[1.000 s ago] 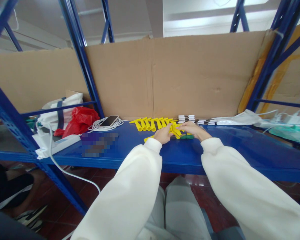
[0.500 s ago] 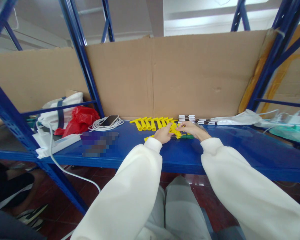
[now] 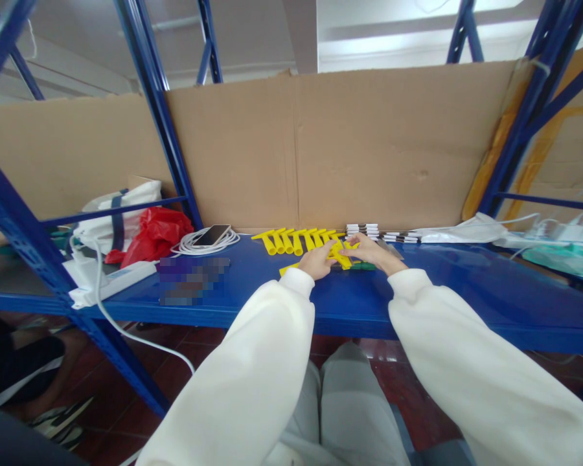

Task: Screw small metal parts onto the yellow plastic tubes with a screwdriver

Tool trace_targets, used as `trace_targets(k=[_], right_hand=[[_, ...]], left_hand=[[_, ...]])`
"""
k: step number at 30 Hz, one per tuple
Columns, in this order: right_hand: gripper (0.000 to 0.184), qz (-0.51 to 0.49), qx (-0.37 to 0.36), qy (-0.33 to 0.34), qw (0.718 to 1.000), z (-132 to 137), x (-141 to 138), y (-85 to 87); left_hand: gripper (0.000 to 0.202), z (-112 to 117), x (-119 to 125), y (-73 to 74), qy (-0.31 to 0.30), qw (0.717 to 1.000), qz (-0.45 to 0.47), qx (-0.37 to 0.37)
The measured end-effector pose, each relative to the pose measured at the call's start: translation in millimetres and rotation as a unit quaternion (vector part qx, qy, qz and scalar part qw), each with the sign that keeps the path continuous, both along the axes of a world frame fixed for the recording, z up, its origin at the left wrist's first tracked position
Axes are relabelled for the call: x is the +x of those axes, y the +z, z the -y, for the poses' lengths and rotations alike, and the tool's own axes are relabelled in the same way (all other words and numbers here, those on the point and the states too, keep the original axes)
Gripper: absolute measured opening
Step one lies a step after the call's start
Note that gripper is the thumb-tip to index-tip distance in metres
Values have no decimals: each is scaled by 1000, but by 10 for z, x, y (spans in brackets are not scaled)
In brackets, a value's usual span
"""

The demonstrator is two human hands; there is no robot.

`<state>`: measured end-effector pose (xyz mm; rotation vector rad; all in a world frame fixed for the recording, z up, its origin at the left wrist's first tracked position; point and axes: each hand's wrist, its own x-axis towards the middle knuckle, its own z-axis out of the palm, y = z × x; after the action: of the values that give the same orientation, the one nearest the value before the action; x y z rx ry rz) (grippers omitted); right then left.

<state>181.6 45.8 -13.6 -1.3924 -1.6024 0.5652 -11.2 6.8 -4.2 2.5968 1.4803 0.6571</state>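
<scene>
Between my two hands is a yellow plastic piece [image 3: 341,255] with a tube-like part, held just above the blue shelf. My left hand [image 3: 315,261] is closed on its left side. The fingers of my right hand [image 3: 369,250] are bent and pinched at its right and upper side; the fingertips are partly hidden. Behind my left hand, several yellow tubular pieces with slanted arms [image 3: 298,242] lie in a row. One more yellow piece [image 3: 287,267] sticks out left of my left wrist. A dark green object [image 3: 364,266] rests on the shelf below my right hand.
Stacked white-and-black strips [image 3: 362,231] and a white plastic bag [image 3: 459,230] lie at the back right of the blue shelf [image 3: 447,278]. Leftward are a phone [image 3: 212,235] on a coiled white cable, a red bag [image 3: 162,230] and a power strip [image 3: 121,279]. Cardboard [image 3: 369,142] stands behind.
My right fingers have shifted slightly up and left around the yellow piece, whose angle differs a little. My left hand has barely moved.
</scene>
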Motion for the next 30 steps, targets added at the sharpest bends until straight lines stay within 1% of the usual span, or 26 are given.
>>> trace_targets(k=[2, 4, 5, 6, 7, 9, 11, 13, 14, 19, 25, 30], right_hand=[[42, -13, 25, -3, 1000, -44, 75, 22], [39, -30, 71, -32, 996, -97, 228, 49], [35, -35, 96, -63, 993, -117, 329, 61], [30, -34, 109, -113, 987, -128, 439, 67], [25, -19, 108, -170, 979, -128, 549, 69], [18, 82, 47, -216, 972, -94, 735, 61], [13, 189, -36, -246, 950, -31, 835, 49], [14, 257, -91, -255, 928, 34, 841, 48], [16, 279, -104, -254, 920, 62, 819, 53], [21, 349, -115, -246, 897, 140, 693, 101], [20, 365, -128, -239, 891, 149, 693, 114], [16, 372, -123, -233, 890, 129, 697, 99]], left_hand=[[59, 5, -4, 6, -8, 1000, 10, 11], [57, 9, -9, 10, -23, 999, 18, 22], [56, 9, -11, 11, -31, 999, 19, 27], [55, 9, -12, 12, -36, 999, 17, 31], [52, 7, -12, 12, -40, 999, 14, 34], [48, -2, -10, 9, -43, 998, 5, 35], [46, -18, -3, 4, -47, 998, 1, 34], [46, -37, 6, -4, -51, 998, 3, 32], [46, -47, 10, -8, -53, 998, 7, 31], [45, -73, 19, -17, -57, 998, 21, 24], [45, -53, 12, -2, -55, 998, 10, 19], [44, -72, 10, -23, -58, 998, 12, 20]])
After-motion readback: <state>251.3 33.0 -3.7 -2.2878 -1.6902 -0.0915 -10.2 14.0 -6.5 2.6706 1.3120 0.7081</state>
